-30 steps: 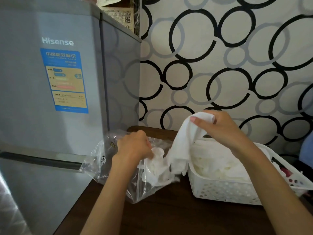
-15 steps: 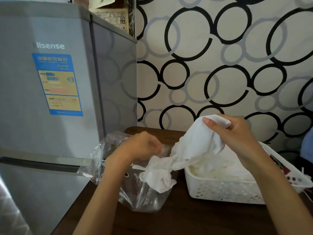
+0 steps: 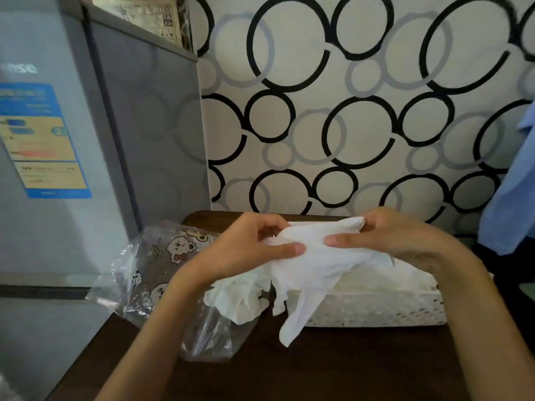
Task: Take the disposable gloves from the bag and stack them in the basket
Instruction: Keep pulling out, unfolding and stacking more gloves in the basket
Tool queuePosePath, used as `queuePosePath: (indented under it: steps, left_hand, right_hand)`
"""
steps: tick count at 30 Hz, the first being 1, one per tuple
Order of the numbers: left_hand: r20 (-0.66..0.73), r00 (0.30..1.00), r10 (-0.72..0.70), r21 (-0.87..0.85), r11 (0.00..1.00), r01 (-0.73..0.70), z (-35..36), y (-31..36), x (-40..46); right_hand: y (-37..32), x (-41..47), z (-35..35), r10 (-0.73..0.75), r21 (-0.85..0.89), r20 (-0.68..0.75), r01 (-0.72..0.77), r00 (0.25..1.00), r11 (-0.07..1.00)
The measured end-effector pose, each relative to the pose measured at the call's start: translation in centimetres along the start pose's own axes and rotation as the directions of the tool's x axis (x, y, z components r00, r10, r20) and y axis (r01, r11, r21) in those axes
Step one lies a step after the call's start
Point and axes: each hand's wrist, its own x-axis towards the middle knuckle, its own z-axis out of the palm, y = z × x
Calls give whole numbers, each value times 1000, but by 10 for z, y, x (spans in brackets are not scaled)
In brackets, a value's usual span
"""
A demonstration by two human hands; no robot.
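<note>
Nearest, the dark wooden table (image 3: 333,369) fills the bottom of the view, with both bare forearms reaching up across it; above its front part, a limp finger of the white disposable glove (image 3: 311,273) dangles down, its tip hanging in front of the basket's left end; the left hand (image 3: 246,250) pinches the glove's left portion, thumb stretched along the top and fingers curled under it; the right hand (image 3: 399,238) grips the glove's other end, thumb pressed flat on the material and fingers folded behind, so the glove is stretched between the two hands above the table; below the left wrist, the clear plastic bag (image 3: 162,270) lies slumped on the table, printed with small bear faces, its mouth turned toward the basket, and a crumpled wad of more gloves (image 3: 240,299) spills from that opening; just beside it to the right stands the white perforated basket (image 3: 376,311), holding a layer of white gloves below its rim; to the left rises a grey refrigerator (image 3: 52,227) with a blue and yellow label; farthest back is wallpaper (image 3: 347,125) patterned with black and grey rings.
</note>
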Motion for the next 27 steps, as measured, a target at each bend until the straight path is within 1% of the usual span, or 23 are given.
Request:
queuePosePath:
  steps: [1,3,5,7,9,10,12,15,17,19,21,22,24,27]
  left_hand:
    - [-20,1000,6,3,1000,-6,2,1,0]
    - [-92,996,3,45,999,1,5,2,1]
    - [-154,988,-13,80,996,26,9,2,2]
    - [-179,984,-23,89,995,39,11,4,2]
    - [-128,992,-17,92,995,29,11,5,2]
    - [-84,996,-15,69,997,21,11,8,1]
    - [-33,999,-25,-28,999,24,10,15,-2]
    - [-32,997,-72,-153,986,66,5,20,-5]
    - [-38,997,-68,-161,985,61,0,17,-6]
    - [-30,998,-63,-171,984,57,-3,14,-7]
    - [-28,997,-69,-176,982,63,-4,14,-7]
    - [-46,997,-68,-150,987,61,-3,15,-7]
    - [-101,992,-69,-72,995,62,-1,13,-6]
    - [-191,980,-58,-26,998,54,1,5,-4]
  right_hand:
    - [2,0,0,25,-1,7,-25,1000,1000]
    - [2,0,2,21,78,-19,-20,1000,997]
    - [0,1,4,-30,243,-89,51,996,969]
    - [-4,3,5,-91,380,-160,146,983,914]
    - [-5,4,9,-129,430,-238,224,963,874]
    - [-6,4,10,-145,429,-279,258,949,866]
    - [-7,3,9,-181,366,-348,311,920,877]
    - [-7,-2,3,-261,265,-379,375,888,888]
    - [-5,-5,-3,-300,192,-406,402,863,895]
    - [-1,-6,-9,-285,163,-425,382,859,910]
    - [6,-4,-14,-217,171,-412,309,885,935]
    - [10,-3,-16,-178,197,-399,273,900,942]
    - [18,-1,-22,-110,303,-377,234,920,924]
    - [25,3,-28,-87,486,-358,266,929,832]
